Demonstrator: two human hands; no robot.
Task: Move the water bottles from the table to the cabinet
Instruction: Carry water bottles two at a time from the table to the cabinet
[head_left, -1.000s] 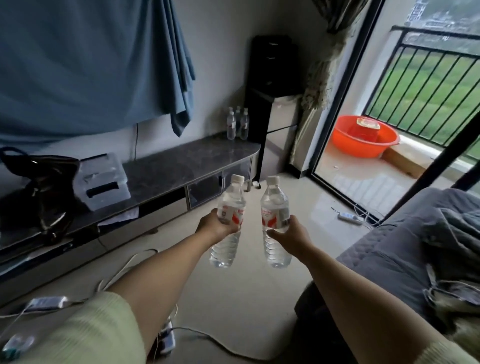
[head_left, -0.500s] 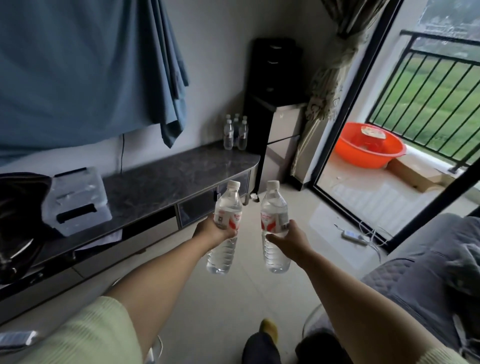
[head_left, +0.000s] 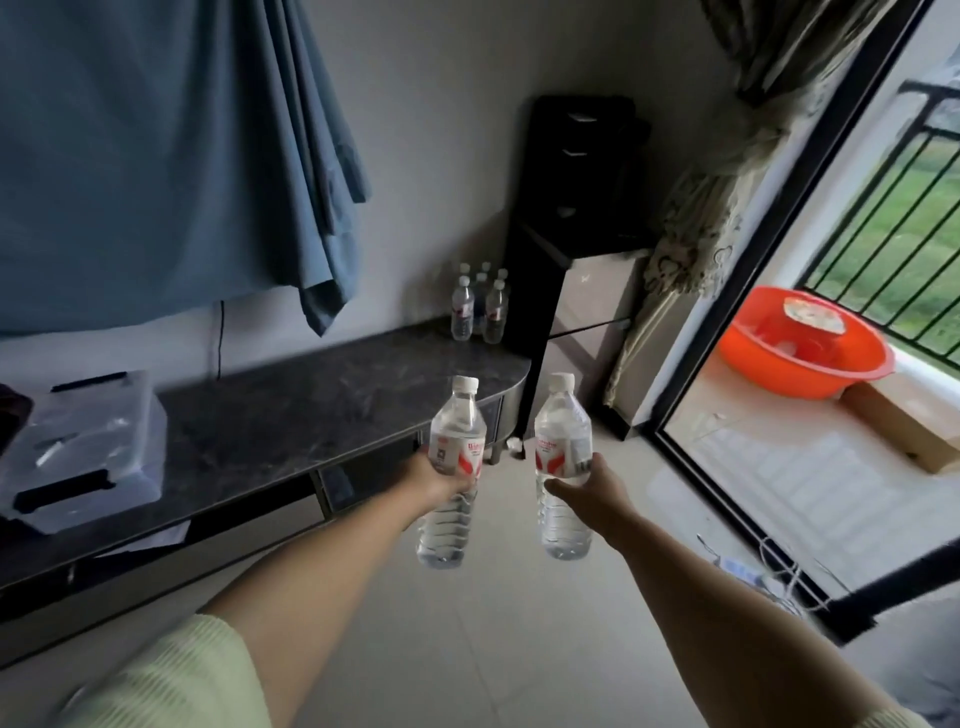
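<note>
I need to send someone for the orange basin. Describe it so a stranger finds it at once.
Look past the dark-framed sliding glass door onto the balcony. The round orange plastic basin sits on the ledge below the black railing, overlapping a brown cardboard box. It is the only bright orange thing there.

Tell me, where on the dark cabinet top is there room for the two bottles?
The bare stretch of the cabinet top between the clear plastic box and the standing bottles looks free. The far corner by the black tower is crowded.
</note>
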